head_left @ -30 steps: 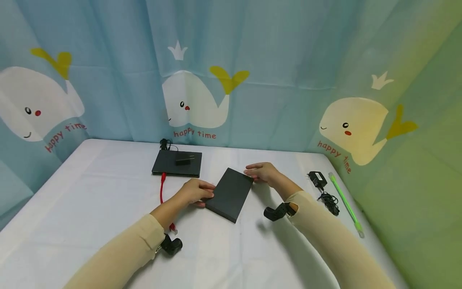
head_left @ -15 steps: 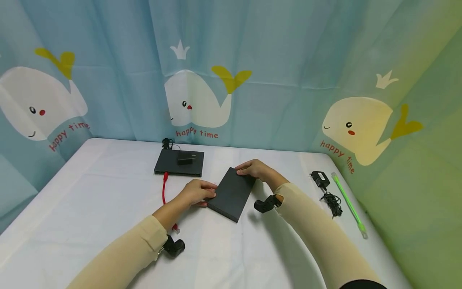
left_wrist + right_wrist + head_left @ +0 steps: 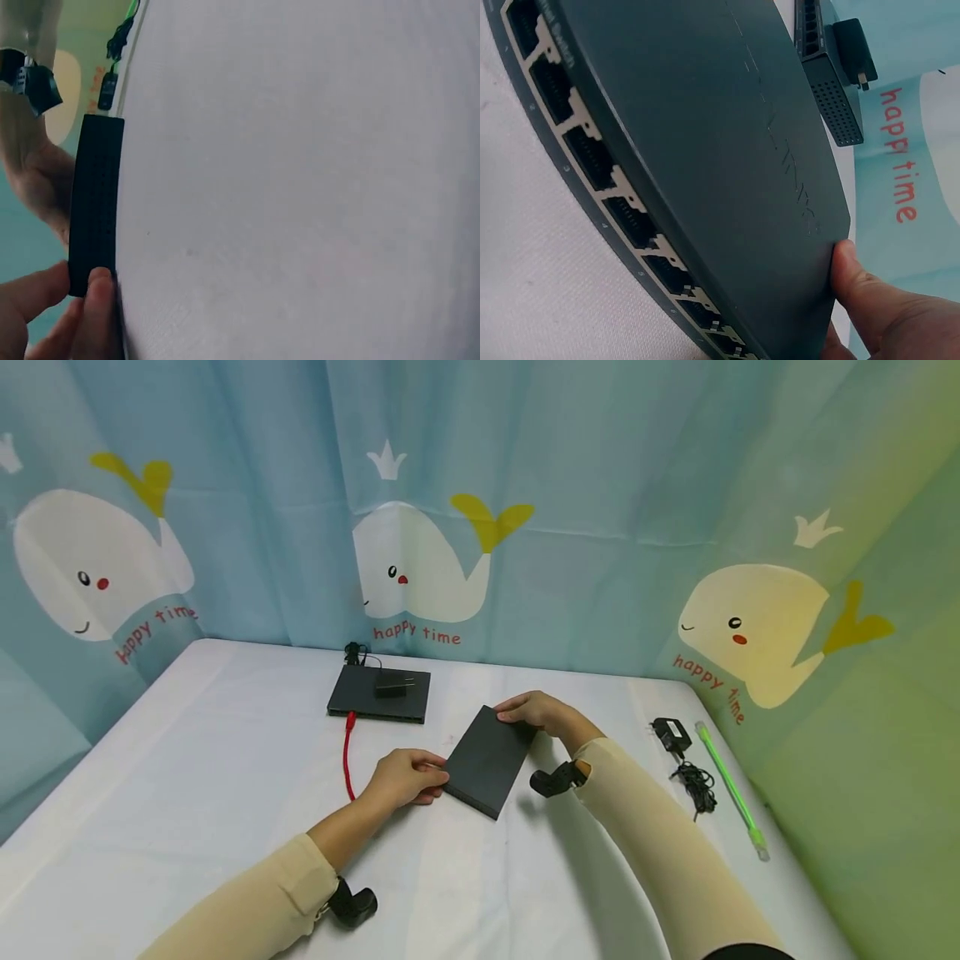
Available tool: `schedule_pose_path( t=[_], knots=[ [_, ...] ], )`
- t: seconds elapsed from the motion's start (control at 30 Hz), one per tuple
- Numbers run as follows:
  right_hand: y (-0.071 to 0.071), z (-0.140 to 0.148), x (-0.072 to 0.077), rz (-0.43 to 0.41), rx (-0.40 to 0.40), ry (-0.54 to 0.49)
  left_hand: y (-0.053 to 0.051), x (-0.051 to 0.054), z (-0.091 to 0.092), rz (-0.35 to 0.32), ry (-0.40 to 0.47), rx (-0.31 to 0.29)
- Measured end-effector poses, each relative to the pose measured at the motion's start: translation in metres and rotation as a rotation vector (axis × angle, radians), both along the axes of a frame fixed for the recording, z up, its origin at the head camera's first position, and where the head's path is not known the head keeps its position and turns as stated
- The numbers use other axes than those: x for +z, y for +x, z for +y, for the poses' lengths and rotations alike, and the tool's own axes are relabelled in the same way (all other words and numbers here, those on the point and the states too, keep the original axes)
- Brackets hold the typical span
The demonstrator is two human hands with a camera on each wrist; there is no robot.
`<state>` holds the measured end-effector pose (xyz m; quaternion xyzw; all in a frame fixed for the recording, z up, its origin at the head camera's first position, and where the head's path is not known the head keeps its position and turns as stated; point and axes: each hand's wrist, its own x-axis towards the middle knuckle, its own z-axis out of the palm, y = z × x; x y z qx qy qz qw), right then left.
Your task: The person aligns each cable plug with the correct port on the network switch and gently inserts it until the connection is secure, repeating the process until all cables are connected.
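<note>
Holding black switch (image 3: 483, 764); red cable (image 3: 347, 762) beside left hand (image 3: 402, 778).

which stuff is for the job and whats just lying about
Part of the job:
network switch
left hand and right hand, gripping it

Apparently lying about:
second black box
plug adapter on it
cord bundle behind it
red cable
corded adapter
green stick

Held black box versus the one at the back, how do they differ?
The left hand and right hand grip the held box; the back box lies untouched. The back box carries a black adapter and meets a red cable; the held box has neither. Both are flat, black, with ports.
</note>
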<state>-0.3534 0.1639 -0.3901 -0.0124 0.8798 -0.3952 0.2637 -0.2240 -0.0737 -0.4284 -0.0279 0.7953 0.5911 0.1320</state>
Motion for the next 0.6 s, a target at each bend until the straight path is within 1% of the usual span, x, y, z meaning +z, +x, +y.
schedule_pose_path(
  t=[0.1, 0.2, 0.47, 0.6],
  knots=[
    [-0.0014, 0.0004, 0.0001, -0.007, 0.004, -0.003, 0.0005, 0.0005, 0.0028, 0.016, 0.016, 0.027],
    [-0.0018, 0.0009, -0.0008, -0.014, 0.003, -0.013, -0.0001, 0.0019, 0.0037, 0.008, 0.024, 0.041],
    [-0.0026, 0.0007, -0.0023, -0.015, 0.013, -0.029, -0.0022, 0.003, 0.0033, -0.011, 0.033, 0.052],
    [-0.0019, 0.004, -0.0033, -0.018, 0.014, -0.028, -0.0041, 0.0038, 0.0019, -0.003, 0.027, 0.053]
  ],
)
